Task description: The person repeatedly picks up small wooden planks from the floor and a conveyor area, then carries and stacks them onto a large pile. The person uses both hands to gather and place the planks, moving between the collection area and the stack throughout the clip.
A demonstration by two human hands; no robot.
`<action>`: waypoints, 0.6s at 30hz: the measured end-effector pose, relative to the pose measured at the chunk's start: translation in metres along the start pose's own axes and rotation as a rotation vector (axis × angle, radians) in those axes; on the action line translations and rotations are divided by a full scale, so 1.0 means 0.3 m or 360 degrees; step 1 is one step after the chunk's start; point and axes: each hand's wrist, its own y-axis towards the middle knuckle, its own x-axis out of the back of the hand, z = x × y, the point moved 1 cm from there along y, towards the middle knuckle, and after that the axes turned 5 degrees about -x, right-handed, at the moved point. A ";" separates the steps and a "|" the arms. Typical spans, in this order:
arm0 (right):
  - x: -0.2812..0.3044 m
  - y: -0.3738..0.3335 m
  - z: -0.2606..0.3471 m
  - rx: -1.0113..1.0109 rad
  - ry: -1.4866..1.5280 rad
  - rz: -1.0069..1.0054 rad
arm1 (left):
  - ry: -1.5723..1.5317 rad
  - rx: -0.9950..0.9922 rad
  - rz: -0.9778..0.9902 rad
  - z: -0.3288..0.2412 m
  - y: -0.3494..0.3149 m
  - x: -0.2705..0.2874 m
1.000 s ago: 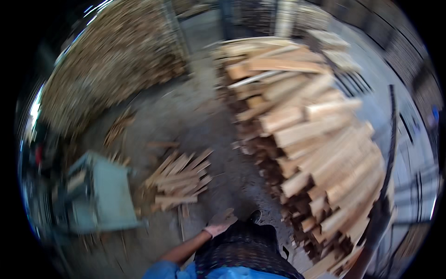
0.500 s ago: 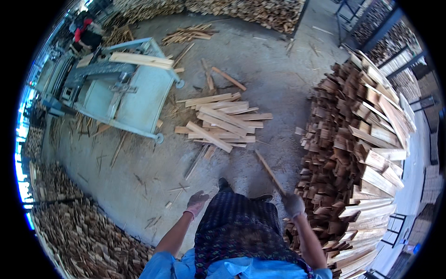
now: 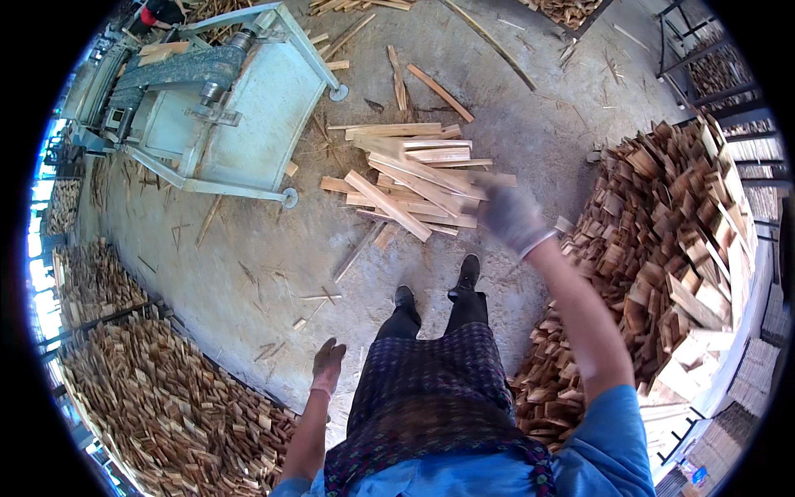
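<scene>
My right hand (image 3: 515, 219), in a pale work glove, reaches forward at the right end of a loose heap of sawn wood strips (image 3: 397, 207) on the floor. Motion smears its fingers, so what they hold, if anything, cannot be made out. One strip (image 3: 379, 147) at the heap's far side is also blurred. A long thin stick (image 3: 490, 43) shows beyond the heap. My left hand (image 3: 328, 364), gloved too, hangs low beside my patterned apron (image 3: 431, 373), its fingers loosely extended with nothing in them.
A pale blue wheeled machine frame (image 3: 265, 116) stands at the far left, with another person (image 3: 157, 12) behind it. Big stacks of wood pieces rise close on my right (image 3: 613, 248) and at the lower left (image 3: 166, 406). Scraps (image 3: 356, 253) litter the floor.
My right hand has swung forward and up from beside the right stack; the stick it held is no longer seen there, and a long stick now shows beyond the heap. My left hand has shifted slightly left.
</scene>
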 end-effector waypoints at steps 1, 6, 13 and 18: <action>-0.080 -0.022 0.002 -0.0030 -0.0125 0.0409 | 0.0006 0.0002 -0.0022 0.019 -0.027 -0.028; -0.685 -0.191 -0.288 -0.0211 0.0159 0.1150 | -0.0113 0.0058 -0.0096 -0.255 -0.126 -0.183; -1.438 -0.197 -0.659 -0.0490 0.0127 0.0868 | -0.0200 0.0287 0.0432 -0.111 0.424 -0.692; -1.884 0.061 -0.843 -0.0474 -0.0123 0.0511 | -0.0892 0.0816 0.0414 0.143 1.188 -1.169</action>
